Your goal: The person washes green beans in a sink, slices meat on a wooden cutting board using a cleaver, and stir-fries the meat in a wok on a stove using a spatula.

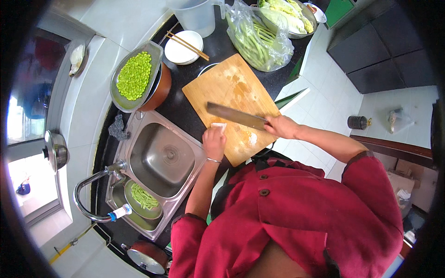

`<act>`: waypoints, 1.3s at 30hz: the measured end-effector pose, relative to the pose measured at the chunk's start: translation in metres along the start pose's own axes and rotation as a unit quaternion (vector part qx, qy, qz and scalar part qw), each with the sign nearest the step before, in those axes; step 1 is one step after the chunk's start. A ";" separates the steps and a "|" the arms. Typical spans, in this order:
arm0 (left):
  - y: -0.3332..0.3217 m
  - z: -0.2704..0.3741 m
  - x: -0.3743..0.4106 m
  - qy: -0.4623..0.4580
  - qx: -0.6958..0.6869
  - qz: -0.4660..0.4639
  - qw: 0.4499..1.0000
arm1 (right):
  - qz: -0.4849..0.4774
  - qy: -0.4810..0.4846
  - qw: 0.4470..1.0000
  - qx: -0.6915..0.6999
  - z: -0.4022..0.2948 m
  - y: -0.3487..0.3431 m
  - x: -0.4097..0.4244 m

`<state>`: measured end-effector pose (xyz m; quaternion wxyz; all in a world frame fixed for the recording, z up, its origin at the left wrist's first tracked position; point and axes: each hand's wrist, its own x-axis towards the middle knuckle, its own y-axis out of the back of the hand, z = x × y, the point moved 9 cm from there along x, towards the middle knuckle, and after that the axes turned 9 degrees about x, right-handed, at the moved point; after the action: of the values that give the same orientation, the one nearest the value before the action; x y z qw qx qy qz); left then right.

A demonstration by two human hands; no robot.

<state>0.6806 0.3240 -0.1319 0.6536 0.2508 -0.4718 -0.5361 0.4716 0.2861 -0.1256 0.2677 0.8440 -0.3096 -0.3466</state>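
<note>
A wooden cutting board (236, 83) lies on the black countertop in front of me, with wet patches on its surface. My right hand (282, 127) grips the handle of a cleaver (236, 116), whose broad blade extends leftward over the board. At the board's left edge, my left hand (214, 143) holds a pale piece of food (219, 125), possibly meat, below the blade's tip. Its exact kind cannot be told. Near my right hand, a small whitish patch (252, 138) shows on the board.
A steel sink (163, 153) adjoins the board, with cut green beans (143, 197) in a bowl. Beyond stand a strainer of green beans or peas (135, 74), white bowls (182, 47) with chopsticks (187, 45), a plastic jug (196, 17), bagged green vegetables (259, 41) and a bowl of cabbage (288, 15).
</note>
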 end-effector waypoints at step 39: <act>-0.028 0.015 0.010 -0.072 -0.014 0.008 0.997 | 0.026 0.033 0.996 -0.073 -0.073 -0.023 0.038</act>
<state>0.6538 0.3084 -0.1451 0.6258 0.1989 -0.5122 -0.5535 0.5558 0.2918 -0.1112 0.3481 0.8248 -0.2962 -0.3329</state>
